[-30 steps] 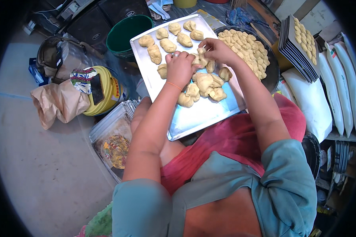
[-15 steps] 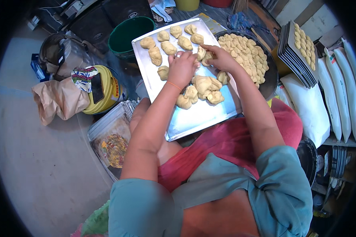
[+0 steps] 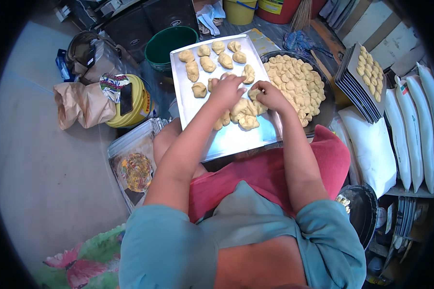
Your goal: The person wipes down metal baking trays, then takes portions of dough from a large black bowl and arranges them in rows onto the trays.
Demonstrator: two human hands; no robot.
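A shiny metal tray (image 3: 190, 108) lies tilted across my lap, with rows of rough dough pieces (image 3: 207, 64) on its far half. Nearer me sits a larger lump of dough (image 3: 244, 112) with smaller bits beside it. My left hand (image 3: 226, 90) hovers over the middle of the tray, fingers apart, partly covering some dough pieces. My right hand (image 3: 271, 96) pinches a piece of dough (image 3: 255, 94) at the edge of the large lump. Whether that piece is fully separate from the lump, I cannot tell.
Right of the tray, a wide dark round pan (image 3: 329, 98) holds many dough pieces. Beyond it stand stacked baking sheets (image 3: 349, 79) topped with shaped dough, and white sacks (image 3: 371, 144). A green bucket (image 3: 171, 45), a yellow bucket (image 3: 139, 103) and stacked used trays (image 3: 130, 139) are at left.
Both hands have drawn back from the far rows toward the large lump. A dough piece formerly between my fingers now lies alone at the row's right end. The whole view has shifted slightly.
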